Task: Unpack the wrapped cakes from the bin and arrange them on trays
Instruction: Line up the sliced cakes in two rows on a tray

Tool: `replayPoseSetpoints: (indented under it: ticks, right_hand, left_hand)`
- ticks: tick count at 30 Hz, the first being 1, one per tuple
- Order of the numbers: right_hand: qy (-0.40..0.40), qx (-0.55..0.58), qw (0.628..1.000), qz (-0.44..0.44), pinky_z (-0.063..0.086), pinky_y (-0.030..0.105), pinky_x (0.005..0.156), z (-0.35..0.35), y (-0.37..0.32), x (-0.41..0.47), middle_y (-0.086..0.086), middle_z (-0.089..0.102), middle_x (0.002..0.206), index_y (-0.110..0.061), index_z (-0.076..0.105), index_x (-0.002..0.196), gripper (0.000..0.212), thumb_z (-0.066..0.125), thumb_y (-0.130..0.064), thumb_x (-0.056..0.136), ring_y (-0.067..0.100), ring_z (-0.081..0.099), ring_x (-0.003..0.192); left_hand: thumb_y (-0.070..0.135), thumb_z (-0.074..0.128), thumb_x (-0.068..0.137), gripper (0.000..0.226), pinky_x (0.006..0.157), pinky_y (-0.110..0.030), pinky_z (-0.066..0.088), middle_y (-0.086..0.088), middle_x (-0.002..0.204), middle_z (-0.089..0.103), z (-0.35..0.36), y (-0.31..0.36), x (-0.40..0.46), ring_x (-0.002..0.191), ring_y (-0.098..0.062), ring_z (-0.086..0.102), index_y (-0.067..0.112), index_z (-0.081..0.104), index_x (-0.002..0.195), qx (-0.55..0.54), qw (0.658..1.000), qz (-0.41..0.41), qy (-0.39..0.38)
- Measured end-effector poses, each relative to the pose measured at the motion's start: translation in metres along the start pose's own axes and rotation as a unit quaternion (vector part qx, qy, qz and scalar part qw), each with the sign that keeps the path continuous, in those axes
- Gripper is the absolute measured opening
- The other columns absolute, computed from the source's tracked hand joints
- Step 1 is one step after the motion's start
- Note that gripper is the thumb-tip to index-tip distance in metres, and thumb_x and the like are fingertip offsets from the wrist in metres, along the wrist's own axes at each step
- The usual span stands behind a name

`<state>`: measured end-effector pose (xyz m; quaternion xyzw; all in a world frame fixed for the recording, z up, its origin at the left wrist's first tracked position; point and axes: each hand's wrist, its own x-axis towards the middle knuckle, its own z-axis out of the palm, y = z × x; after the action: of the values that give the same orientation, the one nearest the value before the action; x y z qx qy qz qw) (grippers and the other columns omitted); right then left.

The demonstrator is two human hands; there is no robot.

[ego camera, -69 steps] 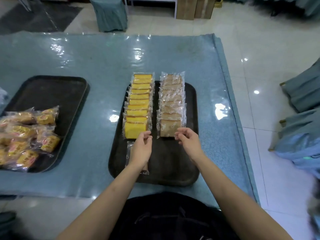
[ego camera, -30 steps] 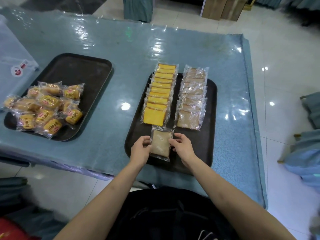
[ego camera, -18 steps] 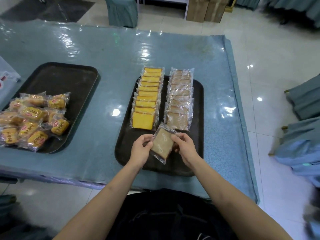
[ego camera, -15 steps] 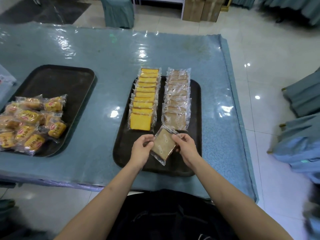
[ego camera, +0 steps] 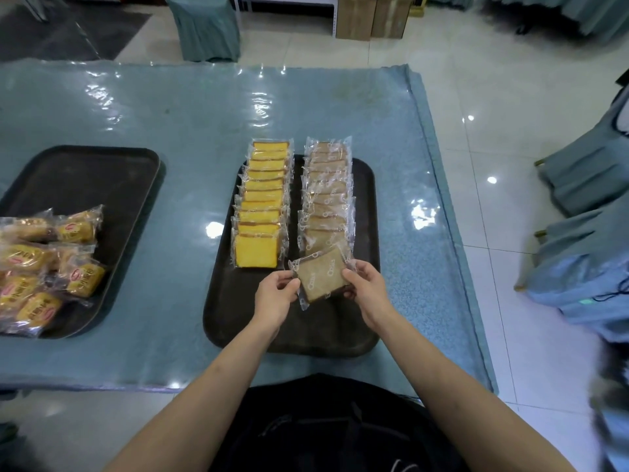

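Observation:
A wrapped brown cake [ego camera: 322,274] is held tilted just above the near part of the dark middle tray [ego camera: 364,321]. My left hand [ego camera: 275,298] pinches its left edge and my right hand [ego camera: 367,291] pinches its right edge. On that tray a row of wrapped yellow cakes [ego camera: 262,206] lies on the left and a row of wrapped brown cakes [ego camera: 327,195] on the right, each overlapping toward me. The held cake sits at the near end of the brown row, partly over its last piece.
A second dark tray [ego camera: 102,185] at the left holds a pile of wrapped golden cakes [ego camera: 41,264] in its near part. The table [ego camera: 190,117] has a glossy blue cover. Covered chairs [ego camera: 585,233] stand at the right, cardboard boxes [ego camera: 371,15] beyond the table.
Both hands picked the brown cake off the near part of the tray, turned it, and carried it right and forward to the near end of the brown row.

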<state>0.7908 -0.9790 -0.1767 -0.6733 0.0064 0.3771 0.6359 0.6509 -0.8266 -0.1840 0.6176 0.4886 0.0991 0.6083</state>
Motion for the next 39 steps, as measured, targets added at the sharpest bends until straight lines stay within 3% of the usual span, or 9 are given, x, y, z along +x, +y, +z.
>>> replayPoseSetpoints:
  ticks: [7,11,16,19,24,31,39]
  right_hand:
    - [0.017,-0.084,0.996,-0.026,0.058,0.035,0.084,-0.009,-0.003,0.013,0.013,0.075,0.108,-0.012,0.064,0.11,0.014,0.067,-0.006,0.098,0.021,0.072,0.095]
    - [0.028,-0.163,0.984,-0.059,0.057,0.029,0.094,-0.009,-0.007,0.02,-0.003,0.074,0.106,-0.018,0.068,0.109,0.017,0.07,-0.009,0.095,0.011,0.069,0.102]
    - [0.007,-0.216,0.974,-0.068,0.052,0.021,0.09,-0.008,-0.017,0.026,-0.012,0.07,0.104,-0.021,0.067,0.123,0.03,0.072,-0.012,0.095,0.002,0.066,0.097]
    - [-0.001,-0.219,0.974,-0.053,0.054,0.023,0.089,-0.007,-0.017,0.027,-0.013,0.07,0.102,-0.024,0.066,0.122,0.03,0.071,-0.012,0.096,0.003,0.066,0.094]
    - [0.025,-0.196,0.98,-0.034,0.048,0.016,0.085,-0.007,-0.011,0.03,-0.009,0.066,0.111,-0.018,0.06,0.14,0.045,0.07,-0.011,0.097,0.005,0.063,0.101]
    - [0.042,-0.185,0.982,-0.025,0.044,0.021,0.095,-0.014,-0.009,0.029,-0.006,0.063,0.125,-0.017,0.053,0.149,0.05,0.066,-0.014,0.101,0.009,0.06,0.113]
    - [0.056,-0.167,0.984,-0.026,0.048,0.028,0.103,-0.011,-0.007,0.02,-0.004,0.065,0.126,-0.017,0.059,0.143,0.041,0.064,-0.013,0.102,0.014,0.06,0.117]
  left_hand:
    - [0.016,0.065,0.1,0.028,0.101,-0.043,0.057,0.005,0.115,0.073,0.016,0.019,0.022,0.108,-0.012,0.068,0.018,0.07,0.128,0.064,0.998,0.016,0.008]
    - [0.009,0.059,0.103,0.033,0.105,-0.037,0.053,0.003,0.125,0.069,0.024,0.029,0.026,0.116,-0.014,0.064,0.015,0.065,0.135,0.088,0.996,0.026,0.002]
    - [0.006,0.057,0.103,0.038,0.106,-0.036,0.052,0.007,0.124,0.068,0.029,0.033,0.032,0.117,-0.011,0.063,0.018,0.062,0.138,0.1,0.995,0.024,-0.009]
    - [0.005,0.057,0.103,0.041,0.108,-0.033,0.05,0.006,0.13,0.067,0.032,0.032,0.035,0.121,-0.012,0.062,0.018,0.06,0.142,0.123,0.992,0.026,-0.012]
    - [0.004,0.056,0.103,0.049,0.099,-0.024,0.045,0.0,0.136,0.062,0.034,0.038,0.036,0.117,-0.01,0.058,0.016,0.051,0.151,0.178,0.983,0.05,-0.021]
    - [0.007,0.058,0.103,0.06,0.112,-0.035,0.047,-0.001,0.148,0.056,0.034,0.036,0.036,0.131,-0.015,0.055,0.018,0.039,0.158,0.163,0.986,0.025,-0.038]
    - [0.007,0.059,0.102,0.063,0.119,-0.039,0.04,-0.001,0.156,0.049,0.031,0.037,0.03,0.141,-0.017,0.049,0.02,0.036,0.159,0.174,0.982,0.023,-0.065]
